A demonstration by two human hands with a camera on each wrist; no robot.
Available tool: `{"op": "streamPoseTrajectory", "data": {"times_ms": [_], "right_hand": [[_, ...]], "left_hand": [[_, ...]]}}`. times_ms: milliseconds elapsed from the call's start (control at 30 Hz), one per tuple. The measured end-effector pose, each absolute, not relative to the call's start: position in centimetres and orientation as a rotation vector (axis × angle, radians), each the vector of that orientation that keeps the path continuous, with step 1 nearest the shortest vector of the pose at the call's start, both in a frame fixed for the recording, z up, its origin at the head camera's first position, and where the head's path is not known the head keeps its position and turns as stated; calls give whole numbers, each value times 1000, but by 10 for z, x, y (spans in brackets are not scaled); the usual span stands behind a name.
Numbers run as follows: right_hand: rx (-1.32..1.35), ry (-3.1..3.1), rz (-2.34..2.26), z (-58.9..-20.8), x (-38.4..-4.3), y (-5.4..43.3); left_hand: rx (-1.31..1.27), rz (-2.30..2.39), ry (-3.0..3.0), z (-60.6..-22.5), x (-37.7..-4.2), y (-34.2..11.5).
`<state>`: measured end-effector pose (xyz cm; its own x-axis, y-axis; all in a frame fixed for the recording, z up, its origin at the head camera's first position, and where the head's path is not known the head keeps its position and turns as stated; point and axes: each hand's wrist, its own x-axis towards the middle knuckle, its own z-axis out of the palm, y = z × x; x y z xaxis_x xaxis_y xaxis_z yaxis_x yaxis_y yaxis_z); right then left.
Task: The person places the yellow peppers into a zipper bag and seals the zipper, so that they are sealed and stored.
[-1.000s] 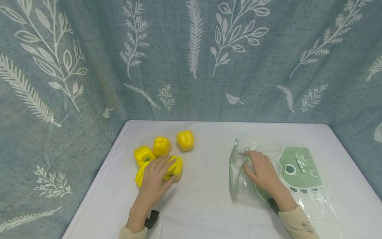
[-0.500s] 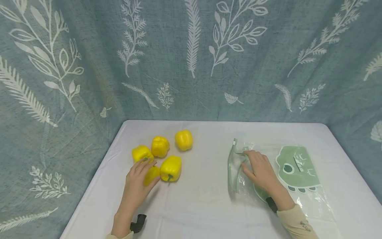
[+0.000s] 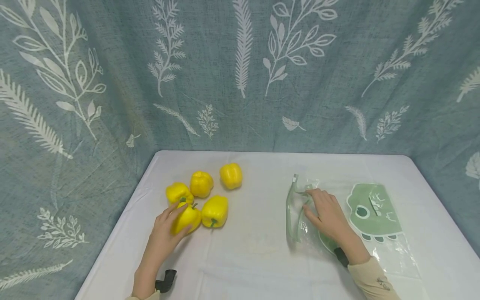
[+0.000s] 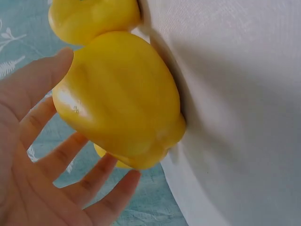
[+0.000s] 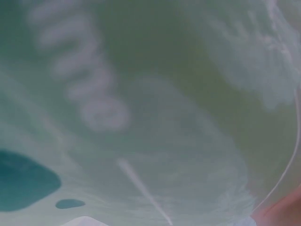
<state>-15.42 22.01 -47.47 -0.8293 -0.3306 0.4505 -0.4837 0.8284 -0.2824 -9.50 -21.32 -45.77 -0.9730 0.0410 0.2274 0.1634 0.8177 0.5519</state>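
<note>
In the head view my left hand [image 3: 166, 231] is at the front-left yellow bell pepper [image 3: 189, 219], with fingers spread around its left side. The left wrist view shows my thumb at the edge of this pepper [image 4: 120, 101] and the other fingers, fairly straight, along its far side. My right hand [image 3: 330, 214] holds the mouth edge of a clear plastic zip bag [image 3: 375, 216] printed with a green dinosaur face. The bag's green-trimmed mouth gapes towards the left. Its green print [image 5: 155, 122] fills the right wrist view, blurred, hiding most of that hand.
Close by stand more yellow bell peppers: one to the right [image 3: 215, 211], one behind left [image 3: 179, 193], one at the back [image 3: 201, 183] and one farther right [image 3: 231, 176]. A white cloth covers the table [image 3: 255, 258]. A blue-green leaf-patterned curtain [image 3: 225, 75] surrounds it.
My left hand has moved left and towards me, off the right-hand pepper to the front-left one. My right hand and the bag have stayed put.
</note>
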Motion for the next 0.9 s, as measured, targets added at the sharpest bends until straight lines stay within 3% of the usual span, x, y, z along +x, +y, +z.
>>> {"op": "streamPoseTrajectory", "data": {"times_ms": [900], "right_hand": [[610,-2636,551,-472,-157,221]], "left_hand": [[-85,-820,-2859,-451,-91,-216]]}}
